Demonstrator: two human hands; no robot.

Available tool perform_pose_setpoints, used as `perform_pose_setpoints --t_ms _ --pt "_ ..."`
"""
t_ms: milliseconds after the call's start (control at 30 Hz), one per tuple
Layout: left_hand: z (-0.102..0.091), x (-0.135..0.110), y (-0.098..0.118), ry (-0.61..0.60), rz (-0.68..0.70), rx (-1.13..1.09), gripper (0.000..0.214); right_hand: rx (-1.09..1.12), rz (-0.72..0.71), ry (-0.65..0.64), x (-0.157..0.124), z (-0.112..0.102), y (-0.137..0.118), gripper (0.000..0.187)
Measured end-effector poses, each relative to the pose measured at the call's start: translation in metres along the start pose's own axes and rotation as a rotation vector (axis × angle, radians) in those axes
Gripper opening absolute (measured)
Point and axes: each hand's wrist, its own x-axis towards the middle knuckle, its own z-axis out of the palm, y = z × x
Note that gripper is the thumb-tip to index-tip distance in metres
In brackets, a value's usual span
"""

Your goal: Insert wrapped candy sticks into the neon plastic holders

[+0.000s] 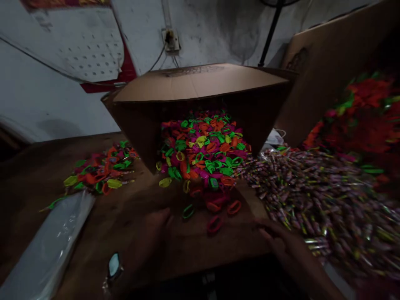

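My left hand (153, 228), with a watch (114, 265) on its wrist, hovers low over the wooden table in dim light. Its fingers look stretched out and nothing shows in them. On the other side my right hand (279, 241) has finger and thumb apart, also holding nothing. Between the hands lie a few loose plastic bands that look like toy watches: a green one (188, 211), a pink one (214, 225) and an orange one (234, 207). Behind them, a heap of similar bright bands (211, 146) spills from a cardboard box (200, 85) lying on its side.
Many small shiny wrapped sticks (312, 196) cover the right side. Behind them is a blurred orange and green heap (368, 112). At left are a smaller pile of bands (103, 166) and a clear plastic bag stack (51, 246). A wall socket (171, 41) sits behind the box.
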Motion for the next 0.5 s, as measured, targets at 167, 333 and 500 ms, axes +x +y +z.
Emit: perform_pose_setpoints --t_ms 167,333,500 --pt "0.002 0.024 0.057 0.05 -0.041 -0.169 0.033 -0.105 -0.006 -0.054 0.0 -0.008 0.017 0.032" --pt "0.02 0.041 0.056 0.072 -0.029 -0.099 0.019 -0.254 0.066 -0.063 0.012 -0.011 0.038 0.028" --pt "0.027 0.039 0.048 0.172 -0.067 -0.233 0.014 -0.539 0.014 -0.067 0.071 -0.005 0.037 0.031"
